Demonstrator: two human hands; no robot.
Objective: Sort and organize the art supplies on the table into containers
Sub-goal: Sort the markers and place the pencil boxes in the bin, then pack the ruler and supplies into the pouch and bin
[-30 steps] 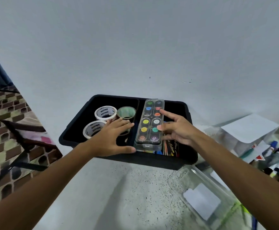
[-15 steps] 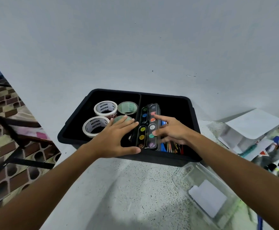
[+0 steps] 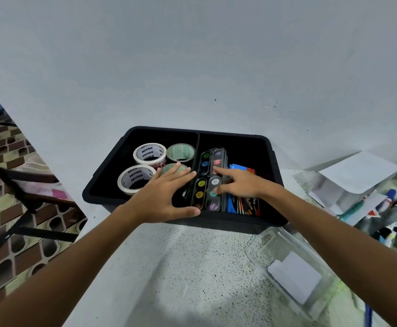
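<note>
A black two-compartment bin (image 3: pixel 273 161) stands on the speckled table against the wall. Its left side holds several tape rolls, among them a white "Ninso" roll (image 3: pixel 149 154) and a green roll (image 3: pixel 181 152). A watercolor palette (image 3: pixel 208 180) in a clear case stands tilted on its long edge in the right compartment, beside the divider and next to a pencil pack (image 3: pixel 244 199). My left hand (image 3: pixel 163 197) lies flat with fingers spread, touching the palette's left edge. My right hand (image 3: pixel 237 185) presses the palette's face with straight fingers.
A clear plastic container (image 3: pixel 294 272) with a white label lies at the front right. A white box (image 3: pixel 353 178) and a heap of markers and paint tubes (image 3: pixel 391 215) fill the right edge. The table's left edge drops to a patterned floor and a chair.
The palette has gone from lying flat above the bin's rim to standing tilted inside the right compartment. Both hands followed it down; the pencil pack shows more.
</note>
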